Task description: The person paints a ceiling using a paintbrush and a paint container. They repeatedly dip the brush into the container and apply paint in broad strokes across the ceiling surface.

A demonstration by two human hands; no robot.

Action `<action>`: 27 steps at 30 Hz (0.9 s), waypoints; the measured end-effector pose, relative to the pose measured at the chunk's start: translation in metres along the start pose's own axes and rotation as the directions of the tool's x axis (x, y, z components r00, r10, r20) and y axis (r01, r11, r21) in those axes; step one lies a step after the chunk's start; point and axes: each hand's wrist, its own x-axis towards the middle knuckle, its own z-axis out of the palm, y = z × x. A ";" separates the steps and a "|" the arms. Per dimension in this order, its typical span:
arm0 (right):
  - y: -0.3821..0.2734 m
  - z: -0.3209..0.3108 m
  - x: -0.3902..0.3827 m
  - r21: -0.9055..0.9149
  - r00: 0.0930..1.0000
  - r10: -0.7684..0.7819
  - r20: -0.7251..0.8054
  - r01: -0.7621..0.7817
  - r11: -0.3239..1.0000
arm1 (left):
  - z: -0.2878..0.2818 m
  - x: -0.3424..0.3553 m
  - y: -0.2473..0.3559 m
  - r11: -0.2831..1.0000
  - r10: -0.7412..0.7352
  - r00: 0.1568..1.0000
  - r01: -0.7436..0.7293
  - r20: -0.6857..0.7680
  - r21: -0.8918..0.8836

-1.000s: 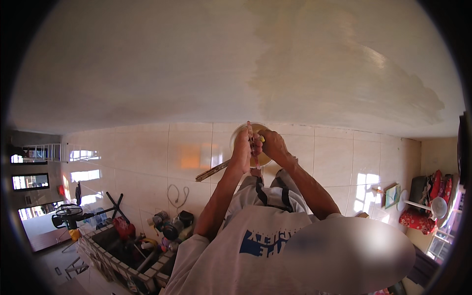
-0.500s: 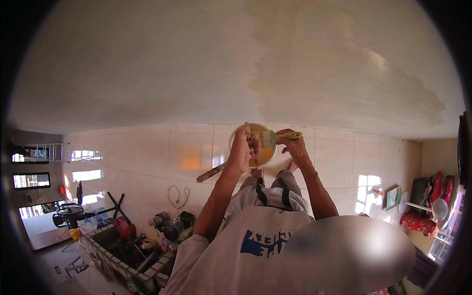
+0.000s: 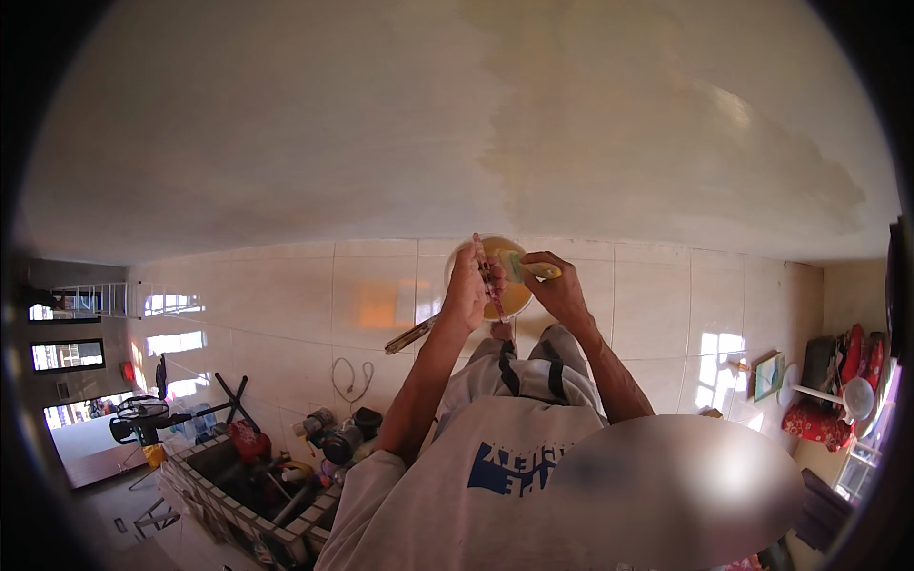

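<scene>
My right hand (image 3: 560,287) is closed round the yellow-green handle of a wide paintbrush (image 3: 541,270). Its pale bristle end lies over the round bucket (image 3: 519,303), which holds yellowish liquid. On the bucket's left side, my left hand (image 3: 466,290) has its fingers curled at a narrow reddish strip that looks like the bucket's handle. The exact grip is partly hidden by the hand itself. Below my left wrist a long, thin brown object (image 3: 411,337) sticks out; the rest of it is covered. Ahead stands a pale wall (image 3: 286,143) with a darker, damp-looking patch (image 3: 609,124).
Light tiles (image 3: 371,285) run along the wall's base. To the lower left, a tile-edged trough (image 3: 243,519) holds several tools and containers, near a black fan (image 3: 143,419). A looped cord (image 3: 352,381) lies nearby. At right are a white fan (image 3: 857,400) and red cloth (image 3: 817,425).
My right hand has shifted slightly left and the paintbrush has tilted, its handle end now closer to the bucket. My left hand stays at the bucket.
</scene>
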 end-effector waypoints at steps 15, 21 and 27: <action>0.075 0.085 0.054 0.406 0.560 0.445 0.699 -0.823 0.397 | -0.007 -0.007 -0.011 0.995 0.006 0.999 -0.002 0.038 -0.104; 0.044 0.099 0.041 0.589 0.397 0.598 0.697 -0.792 -0.161 | -0.014 -0.001 -0.020 0.995 -0.004 1.000 0.005 0.011 -0.099; 0.097 0.112 0.040 0.625 0.474 0.469 0.745 -0.743 -0.242 | -0.015 0.002 -0.020 0.996 0.018 0.999 -0.015 0.032 -0.093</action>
